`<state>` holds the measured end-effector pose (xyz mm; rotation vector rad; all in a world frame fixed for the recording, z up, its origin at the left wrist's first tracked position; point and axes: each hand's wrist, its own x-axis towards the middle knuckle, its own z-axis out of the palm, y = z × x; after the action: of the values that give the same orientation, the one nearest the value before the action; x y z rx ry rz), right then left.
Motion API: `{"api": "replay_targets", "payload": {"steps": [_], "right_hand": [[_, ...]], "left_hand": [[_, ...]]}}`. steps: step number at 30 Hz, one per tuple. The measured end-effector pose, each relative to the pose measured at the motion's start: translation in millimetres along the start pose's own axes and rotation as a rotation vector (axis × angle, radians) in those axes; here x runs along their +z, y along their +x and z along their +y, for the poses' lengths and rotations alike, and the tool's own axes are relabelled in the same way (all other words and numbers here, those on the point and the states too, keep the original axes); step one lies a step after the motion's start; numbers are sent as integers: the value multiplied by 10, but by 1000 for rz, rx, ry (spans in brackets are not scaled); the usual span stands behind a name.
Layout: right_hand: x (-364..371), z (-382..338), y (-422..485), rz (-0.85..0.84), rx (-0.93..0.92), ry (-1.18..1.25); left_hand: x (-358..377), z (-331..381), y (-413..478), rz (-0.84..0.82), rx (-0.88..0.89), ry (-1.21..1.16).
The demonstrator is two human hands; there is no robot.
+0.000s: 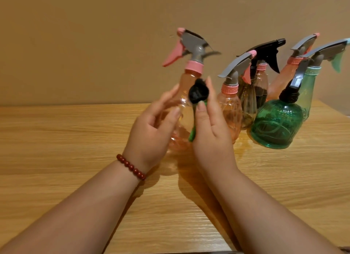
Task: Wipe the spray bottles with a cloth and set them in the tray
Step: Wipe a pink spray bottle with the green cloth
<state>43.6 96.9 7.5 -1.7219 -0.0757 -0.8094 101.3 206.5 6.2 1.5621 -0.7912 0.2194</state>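
Note:
My left hand (pixel 155 126) grips a clear pink spray bottle (pixel 186 83) by its body and holds it upright above the table. The bottle has a grey head and a pink trigger pointing left. My right hand (pixel 210 128) pinches a small brush with a green handle (pixel 192 134) and a black tuft (pixel 255 94); the tuft presses against the bottle's shoulder. No cloth and no tray are in view.
Several other spray bottles stand in a cluster at the right back of the wooden table (pixel 75 140): a pink one (pixel 230 109), a dark one (pixel 260 87), a round green one (pixel 277 123) and a pale teal one (pixel 310 87). A plain wall rises behind.

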Motion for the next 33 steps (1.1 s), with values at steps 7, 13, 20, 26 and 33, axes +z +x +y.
{"api": "replay_targets", "payload": {"steps": [7, 13, 20, 26, 33], "right_hand": [[-34, -149, 249, 116, 45, -27], [99, -103, 0, -36, -28, -112], [-101, -251, -33, 189, -11, -65], [-278, -420, 165, 289, -89, -105], [-225, -493, 425, 145, 44, 23]], "left_hand": [[20, -15, -14, -39, 65, 77], [-140, -89, 40, 74, 113, 125], [-275, -122, 72, 36, 166, 382], [-605, -73, 136, -83, 283, 459], [-649, -24, 119, -156, 382, 477]]}}
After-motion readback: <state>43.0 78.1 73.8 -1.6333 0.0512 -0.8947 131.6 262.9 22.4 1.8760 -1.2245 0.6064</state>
